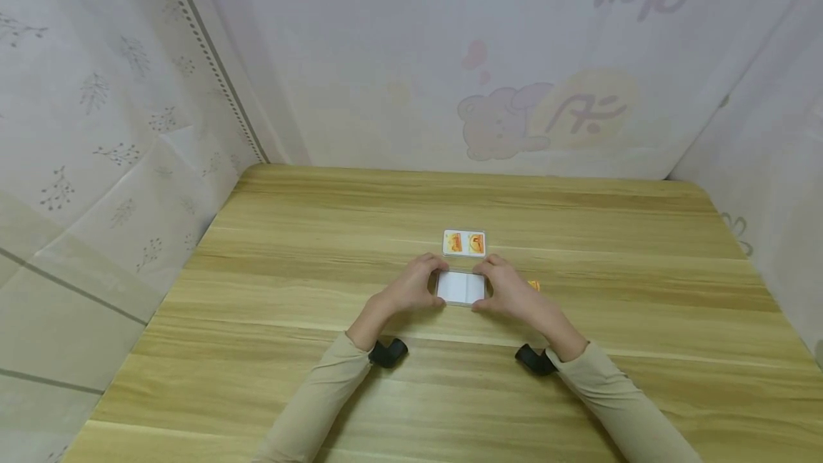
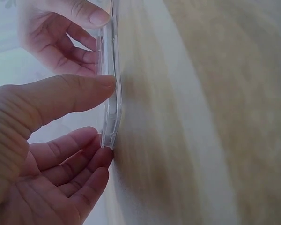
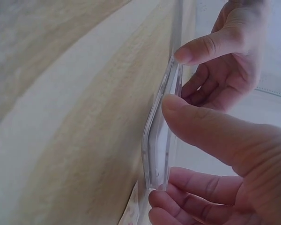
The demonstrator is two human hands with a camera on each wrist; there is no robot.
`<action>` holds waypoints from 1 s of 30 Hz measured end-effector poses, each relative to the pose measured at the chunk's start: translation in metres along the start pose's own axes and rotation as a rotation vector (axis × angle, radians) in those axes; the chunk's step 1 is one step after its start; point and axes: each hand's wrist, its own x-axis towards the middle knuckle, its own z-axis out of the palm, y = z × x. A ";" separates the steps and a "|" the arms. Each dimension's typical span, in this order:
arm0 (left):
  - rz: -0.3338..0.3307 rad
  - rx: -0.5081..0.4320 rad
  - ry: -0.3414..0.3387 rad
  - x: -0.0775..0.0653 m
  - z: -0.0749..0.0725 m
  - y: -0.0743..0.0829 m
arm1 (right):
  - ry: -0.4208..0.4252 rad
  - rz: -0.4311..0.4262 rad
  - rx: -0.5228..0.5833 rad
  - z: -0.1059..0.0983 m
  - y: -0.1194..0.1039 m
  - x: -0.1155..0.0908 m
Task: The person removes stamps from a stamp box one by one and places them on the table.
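At surface centre, I pinch the clear card case (image 1: 460, 287) by its short ends, left hand (image 1: 411, 290) at 9 o'clock, right hand (image 1: 511, 293) at 3; likely light, stiff, slippery.

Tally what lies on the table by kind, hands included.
Clear plastic card case, held between left hand and right hand: 1
Card with orange pictures: 1
Small orange item, mostly hidden behind the right hand: 1
Hands: 2
Total: 5
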 end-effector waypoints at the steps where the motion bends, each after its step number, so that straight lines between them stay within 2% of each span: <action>1: -0.002 0.002 -0.001 0.000 0.000 0.000 | -0.001 0.001 -0.001 0.000 0.000 0.000; 7: 0.004 0.006 -0.009 0.000 -0.001 0.000 | -0.007 0.001 -0.007 -0.001 -0.002 0.000; 13: -0.023 -0.082 -0.002 0.000 -0.006 -0.001 | 0.015 -0.033 0.000 -0.001 0.001 -0.002; 20: -0.016 -0.134 0.115 0.008 -0.012 -0.008 | 0.046 -0.042 0.012 -0.007 0.005 0.002; 23: -0.034 -0.152 0.151 0.012 -0.013 -0.009 | 0.059 -0.051 0.039 -0.010 0.008 0.004; 30: -0.058 -0.134 0.224 0.023 -0.014 -0.013 | 0.128 -0.071 0.086 -0.014 0.017 0.012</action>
